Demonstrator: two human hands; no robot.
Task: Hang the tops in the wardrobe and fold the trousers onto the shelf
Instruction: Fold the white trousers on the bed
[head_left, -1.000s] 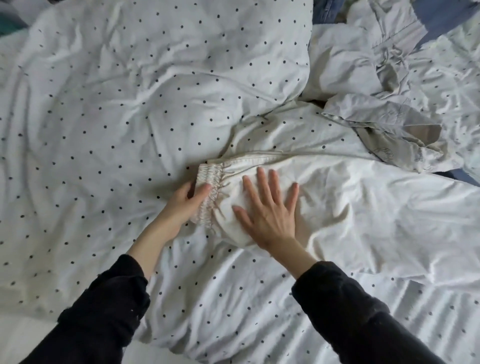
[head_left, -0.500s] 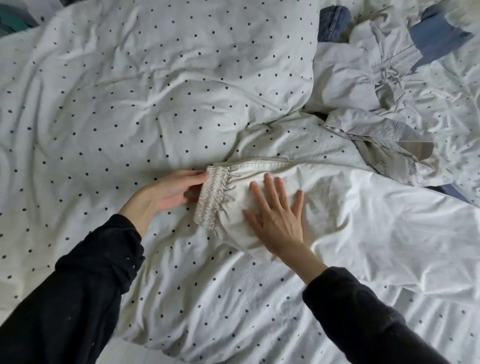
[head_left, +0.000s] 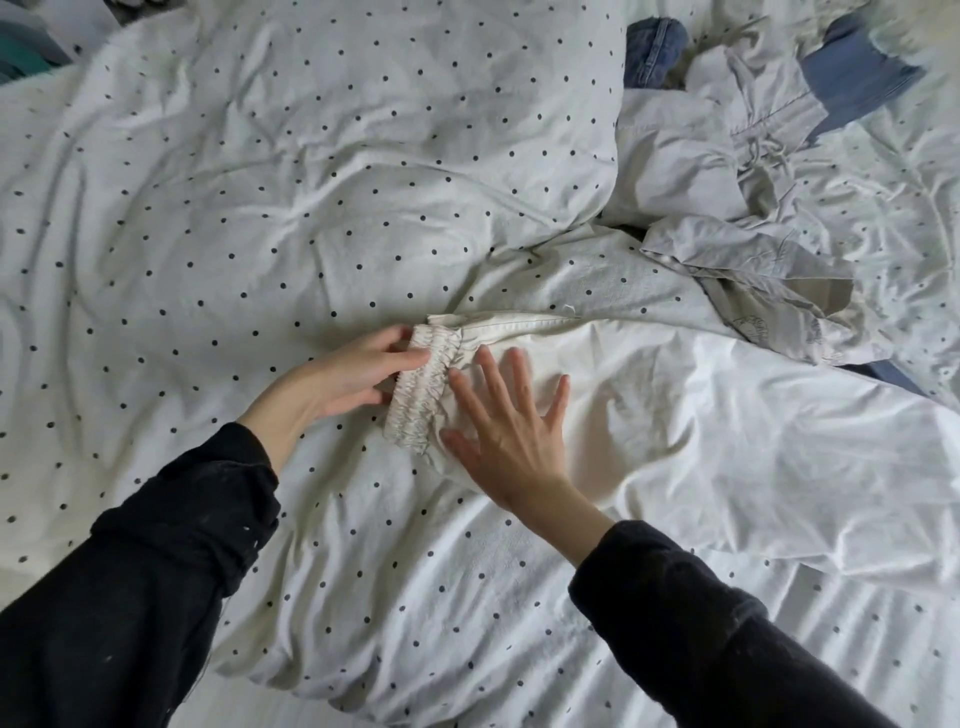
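Note:
White trousers (head_left: 727, 431) lie spread across the bed, running off to the right. Their gathered elastic cuff (head_left: 423, 392) points left at the middle of the view. My left hand (head_left: 358, 371) pinches the upper end of that cuff between thumb and fingers. Just right of the cuff, my right hand (head_left: 506, 421) lies flat on the white cloth with its fingers spread. A crumpled pale grey garment (head_left: 748, 218) lies at the upper right, beyond the trousers.
A white duvet with black dots (head_left: 311, 197) covers the bed under everything. Denim (head_left: 652, 49) and a blue cloth (head_left: 857, 78) show at the top right. A green item (head_left: 23, 57) sits at the top left corner.
My left hand shifted from the cuff's lower side to its upper end and now pinches it. My right hand stayed flat on the trousers. The head view moved slightly.

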